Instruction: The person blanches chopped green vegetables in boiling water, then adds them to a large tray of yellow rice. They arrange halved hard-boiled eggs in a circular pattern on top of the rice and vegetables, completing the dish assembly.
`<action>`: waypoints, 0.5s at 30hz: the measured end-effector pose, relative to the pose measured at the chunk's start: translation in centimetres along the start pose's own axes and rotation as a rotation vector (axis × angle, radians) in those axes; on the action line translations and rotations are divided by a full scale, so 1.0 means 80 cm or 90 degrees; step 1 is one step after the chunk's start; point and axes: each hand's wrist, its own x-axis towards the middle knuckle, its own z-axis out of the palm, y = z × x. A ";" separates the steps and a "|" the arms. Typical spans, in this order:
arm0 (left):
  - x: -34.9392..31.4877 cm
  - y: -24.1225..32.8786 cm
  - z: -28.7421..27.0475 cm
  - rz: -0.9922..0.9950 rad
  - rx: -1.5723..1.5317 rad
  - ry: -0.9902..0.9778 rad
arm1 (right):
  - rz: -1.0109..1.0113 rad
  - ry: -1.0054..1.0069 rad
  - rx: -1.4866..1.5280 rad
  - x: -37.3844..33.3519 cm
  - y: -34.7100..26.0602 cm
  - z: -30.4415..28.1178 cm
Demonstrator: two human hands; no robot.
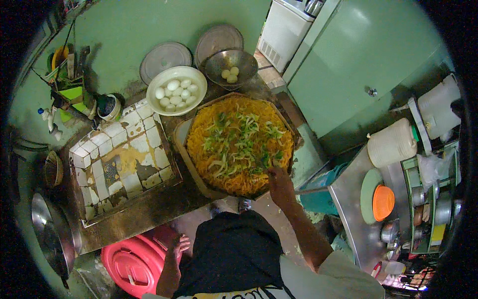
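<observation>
Right hand (279,179) (grip unclear) is at orange noodles (251,154); left hand (183,243) hangs uncurled.

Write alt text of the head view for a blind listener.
A bare right hand touches the near right part of a spread of orange noodle-like food topped with green vegetable shreds. Beyond sit a round white bowl of white eggs and a grey metal bowl; the left hand is beside a red plastic tub.
</observation>
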 end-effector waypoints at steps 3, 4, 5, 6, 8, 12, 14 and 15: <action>0.000 0.005 0.008 -0.042 0.026 0.024 | 0.013 -0.125 0.077 0.004 0.005 0.006; 0.002 0.005 0.011 -0.063 0.060 0.042 | 0.004 -0.132 0.101 0.003 0.004 0.008; 0.004 0.004 0.013 -0.102 0.106 0.058 | -0.033 -0.189 0.134 0.000 0.004 0.011; 0.005 0.002 0.014 -0.089 0.079 0.071 | 0.018 -0.147 0.114 -0.004 0.004 0.012; 0.010 -0.002 0.011 -0.086 0.048 0.086 | 0.065 -0.156 0.091 -0.008 0.013 0.010; 0.014 -0.014 0.004 0.008 0.027 -0.033 | 0.017 -0.007 0.040 0.008 0.059 -0.007; 0.014 -0.017 0.008 -0.057 0.016 0.016 | 0.049 -0.002 -0.001 0.047 0.085 -0.002; 0.013 -0.016 0.011 -0.055 0.039 0.009 | 0.010 0.039 0.000 0.070 0.096 0.001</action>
